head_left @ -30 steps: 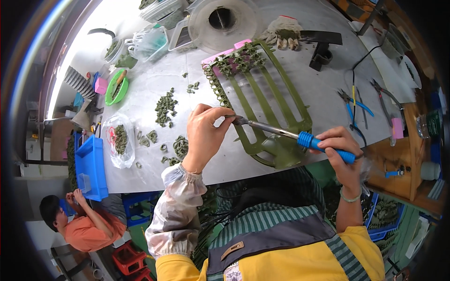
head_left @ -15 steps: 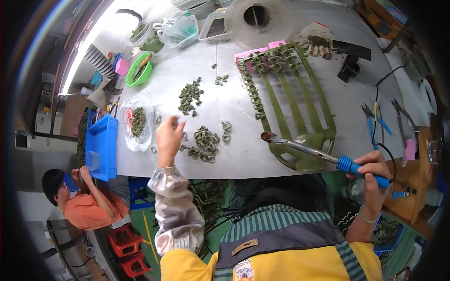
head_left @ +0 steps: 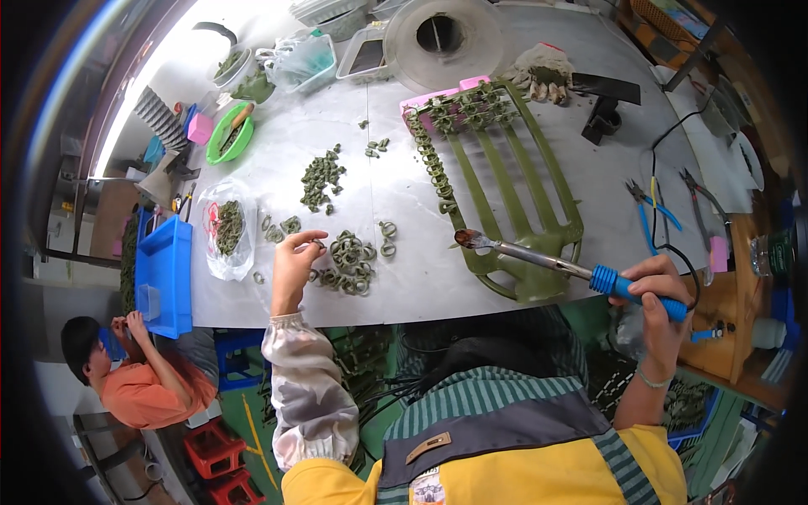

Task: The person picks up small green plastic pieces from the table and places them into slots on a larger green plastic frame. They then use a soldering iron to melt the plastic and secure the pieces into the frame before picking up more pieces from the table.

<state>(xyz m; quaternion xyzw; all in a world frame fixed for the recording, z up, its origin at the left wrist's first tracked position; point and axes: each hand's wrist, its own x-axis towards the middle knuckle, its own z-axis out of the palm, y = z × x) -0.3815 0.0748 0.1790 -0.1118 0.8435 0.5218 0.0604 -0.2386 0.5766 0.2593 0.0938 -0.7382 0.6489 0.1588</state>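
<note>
Half a second before, the left hand (head_left: pixel 295 261) had lain flat-fingered beside the heap of green rings (head_left: pixel 347 263); now its thumb and forefinger were pinched on a single small ring (head_left: pixel 318 245) at the heap's left edge, the other fingers curled. The right hand (head_left: pixel 659 296) had barely moved, wrapped tight round the blue ribbed handle of the soldering iron (head_left: pixel 547 263), whose dull metal shaft slanted up and left, its darkened tip over the lower left corner of the green plastic frame (head_left: pixel 513 206). The frame was a slatted thing of long flat bars, lying on the pale grey counter (head_left: pixel 404 185), with rings strung along its left and top edges. A clear bag (head_left: pixel 225 229) of rings lay left of the heap.
</note>
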